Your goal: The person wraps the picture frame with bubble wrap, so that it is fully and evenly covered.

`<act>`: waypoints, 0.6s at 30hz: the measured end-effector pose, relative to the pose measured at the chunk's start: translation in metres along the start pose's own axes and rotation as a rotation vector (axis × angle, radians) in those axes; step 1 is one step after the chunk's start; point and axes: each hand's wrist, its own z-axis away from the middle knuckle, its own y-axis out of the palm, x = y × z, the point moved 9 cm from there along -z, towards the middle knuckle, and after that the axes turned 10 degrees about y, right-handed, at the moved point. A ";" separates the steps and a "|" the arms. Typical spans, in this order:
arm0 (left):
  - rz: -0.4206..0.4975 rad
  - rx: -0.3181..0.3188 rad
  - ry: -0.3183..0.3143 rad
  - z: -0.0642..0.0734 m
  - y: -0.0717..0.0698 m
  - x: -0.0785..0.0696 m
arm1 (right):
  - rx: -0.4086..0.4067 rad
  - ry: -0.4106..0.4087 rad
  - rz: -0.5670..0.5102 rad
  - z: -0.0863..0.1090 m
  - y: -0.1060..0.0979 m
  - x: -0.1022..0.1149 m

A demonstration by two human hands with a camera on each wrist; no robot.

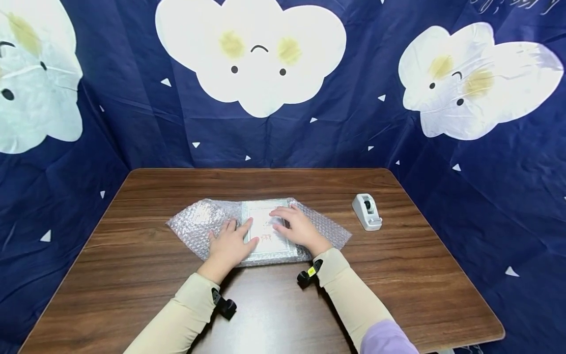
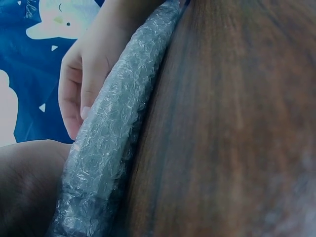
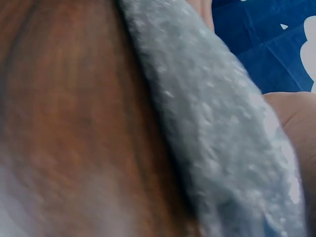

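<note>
Between both hands (image 1: 230,246): pale rectangular item (image 1: 264,222), bubble wrap (image 1: 194,223) either side.

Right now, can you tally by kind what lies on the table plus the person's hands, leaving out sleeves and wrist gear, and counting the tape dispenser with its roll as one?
Bubble wrap: 1
Flat pale rectangular item: 1
White tape dispenser: 1
Hands, left hand and right hand: 2
Total: 5

Cream sleeves (image 1: 355,300), lilac fabric (image 1: 386,339), black wrist cameras (image 1: 227,309)
</note>
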 end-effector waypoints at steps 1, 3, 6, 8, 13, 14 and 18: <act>0.001 0.001 0.000 0.000 0.000 0.000 | -0.007 0.008 -0.007 0.000 -0.002 -0.001; 0.002 -0.002 0.000 0.000 0.001 0.000 | -0.012 0.023 -0.016 0.001 -0.005 -0.004; -0.002 -0.006 0.001 0.000 0.000 -0.001 | -0.025 0.033 -0.033 0.001 -0.005 -0.008; -0.002 -0.005 0.002 0.000 0.000 -0.002 | -0.047 0.043 -0.045 0.002 -0.006 -0.012; 0.003 -0.008 0.006 0.000 0.000 -0.002 | -0.150 0.044 -0.052 0.005 -0.009 -0.023; 0.004 -0.012 0.005 0.000 -0.001 -0.002 | -0.168 0.037 -0.051 0.005 -0.010 -0.024; 0.006 -0.006 -0.002 0.000 0.000 0.000 | -0.195 0.026 -0.028 0.008 -0.011 -0.030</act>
